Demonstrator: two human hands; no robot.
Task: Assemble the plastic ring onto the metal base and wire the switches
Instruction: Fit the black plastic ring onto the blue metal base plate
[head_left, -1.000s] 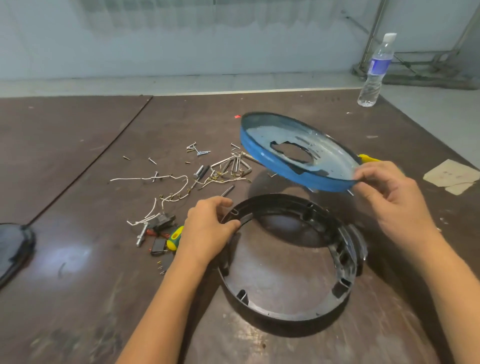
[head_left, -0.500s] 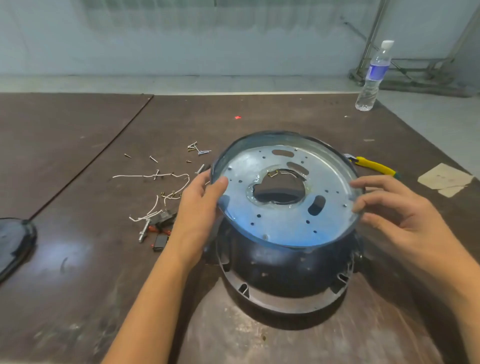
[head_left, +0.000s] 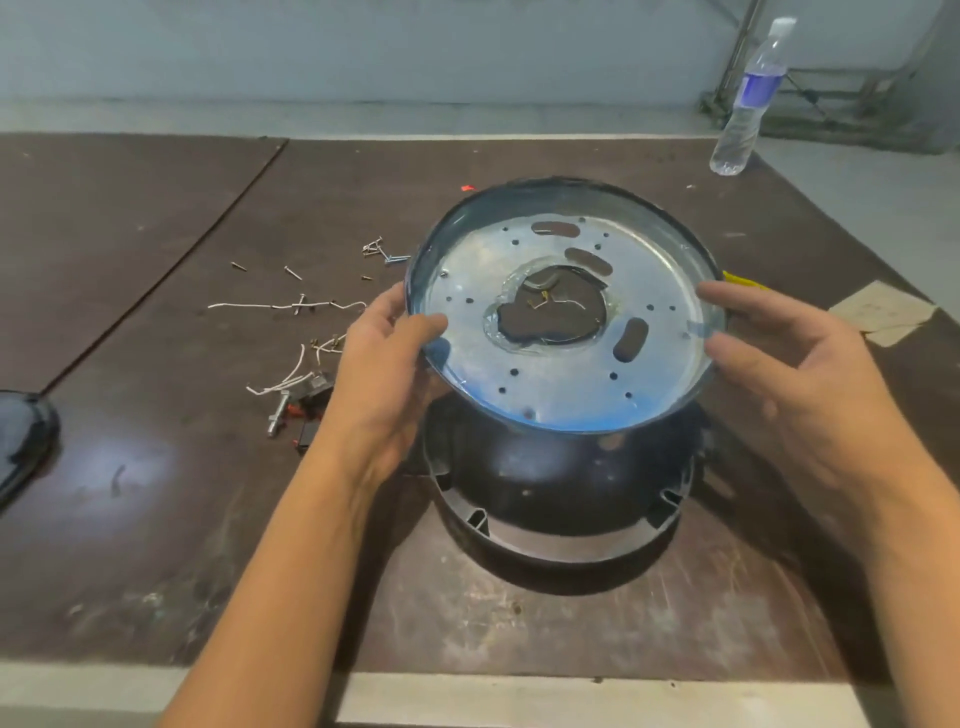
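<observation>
Above black plastic ring (head_left: 563, 545), both hands (head_left: 382, 364) (head_left: 800, 374) grip tilted, perforated, blue-rimmed metal base (head_left: 654, 291).

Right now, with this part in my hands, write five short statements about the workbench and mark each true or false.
1. The left hand and the right hand both hold the round blue-rimmed metal base. True.
2. That base is seated flat in the black plastic ring. False: it is held tilted above the black plastic ring.
3. The clear plastic water bottle stands upright at the far right of the brown table. True.
4. The loose white wires lie to the right of the base. False: the white wires lie on the table to its left.
5. The base has a large irregular hole at its centre. True.
</observation>
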